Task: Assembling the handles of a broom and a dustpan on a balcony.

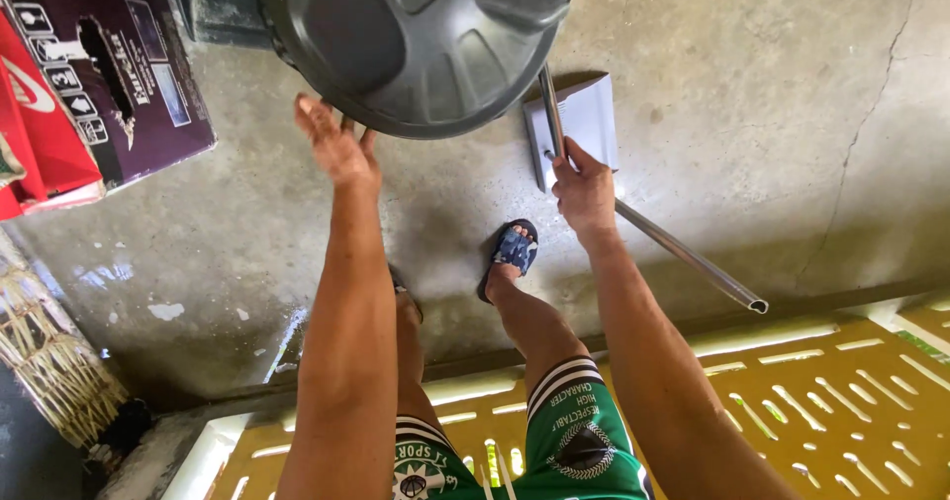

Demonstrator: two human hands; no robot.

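Observation:
My left hand (336, 144) is spread open beside the lower rim of a round dark grey plastic bin lid (416, 40), close to it or just touching. My right hand (584, 188) is closed around the metal handle (683, 252) of a grey dustpan (586, 124) that rests on the concrete floor just right of the lid. The handle runs from under the lid down to the right, ending in an open tube. My feet in sandals (513, 252) stand below the dustpan.
A purple cardboard box (129, 74) and a red one (35, 134) stand at upper left. A straw broom (49, 361) lies at lower left. A yellow slotted gate panel (821, 391) runs along the bottom. A crack (871, 114) crosses the concrete on the right.

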